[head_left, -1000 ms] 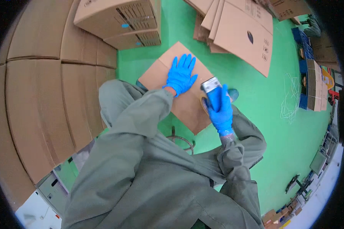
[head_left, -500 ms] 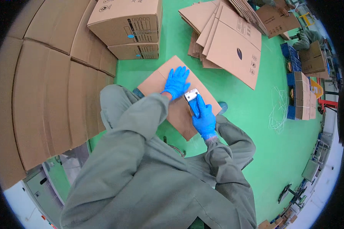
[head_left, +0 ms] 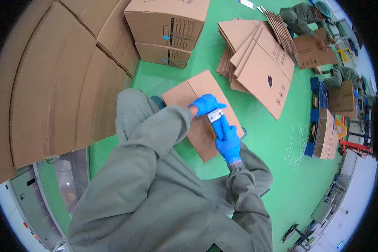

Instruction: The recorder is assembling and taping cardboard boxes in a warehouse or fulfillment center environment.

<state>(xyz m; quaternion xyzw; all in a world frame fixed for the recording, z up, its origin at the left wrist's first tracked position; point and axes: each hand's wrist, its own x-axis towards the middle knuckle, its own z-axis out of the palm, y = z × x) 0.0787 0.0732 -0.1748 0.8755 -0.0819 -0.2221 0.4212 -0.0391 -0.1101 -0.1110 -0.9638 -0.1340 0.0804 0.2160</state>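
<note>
A brown cardboard box (head_left: 203,86) with a seam across its top sits on the floor between my legs. In my right hand (head_left: 228,145) is a hand tool with a blue handle and a flat silver metal head (head_left: 215,115), whose exact kind I cannot tell. The hand is closed round the handle, its index finger stretched along it toward the head. My left hand (head_left: 206,104) is over the box, just beyond the metal head, with its fingers drawn together and bent. What the left fingers hold, if anything, is hidden. Both hands wear blue gloves.
Tall stacked cartons (head_left: 67,84) wall in the left side. Two closed boxes (head_left: 164,31) stand ahead. Flattened cartons (head_left: 266,63) are fanned out ahead right. White strapping (head_left: 296,145) lies near a blue pallet (head_left: 318,90). Co-workers (head_left: 300,19) handle cardboard at the far right.
My left hand has gone from lying flat with spread fingers to bunched beside the tool's head. The right hand keeps hold of the tool. The whole view has shifted slightly.
</note>
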